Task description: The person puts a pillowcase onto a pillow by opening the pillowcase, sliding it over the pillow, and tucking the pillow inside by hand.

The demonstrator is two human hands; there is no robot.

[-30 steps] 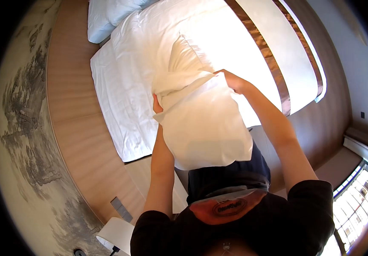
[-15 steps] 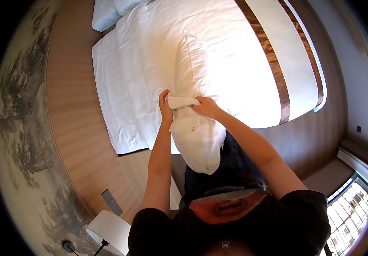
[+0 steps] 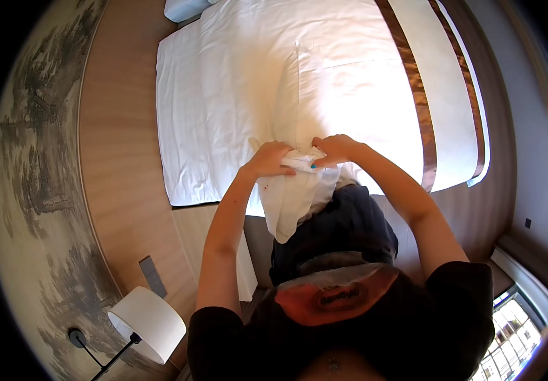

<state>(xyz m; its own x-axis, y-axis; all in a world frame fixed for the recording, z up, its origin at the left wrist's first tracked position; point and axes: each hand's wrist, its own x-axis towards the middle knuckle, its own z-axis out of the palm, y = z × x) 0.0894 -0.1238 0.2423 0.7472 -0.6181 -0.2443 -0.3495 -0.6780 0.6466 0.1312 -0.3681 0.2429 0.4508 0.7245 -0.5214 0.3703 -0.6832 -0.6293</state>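
A white pillow [image 3: 294, 95] lies lengthwise on the bed, a seam running down its top. White fabric, apparently its pillowcase [image 3: 286, 197], is bunched at its near end and hangs past the bed's edge toward my body. Small red marks show on this fabric at the left. My left hand [image 3: 269, 160] is closed on the bunched fabric, thumb toward me. Opposite it, my right hand [image 3: 337, 151] grips the same fold, beside a small blue spot [image 3: 314, 166]. Fabric between the hands hides part of the pillow's near end.
The bed [image 3: 216, 108] has white bedding and a brown-banded runner [image 3: 448, 108] at the right. Another pillow [image 3: 183, 9] sits at the upper left. A wood headboard panel [image 3: 118, 120], a bedside surface [image 3: 213, 235] and a wall lamp [image 3: 156, 324] are at the left.
My left hand has moved from the fabric's left side onto the fold, now closed on it. My right hand has shifted slightly right. The hanging fabric has swung left and looks flatter.
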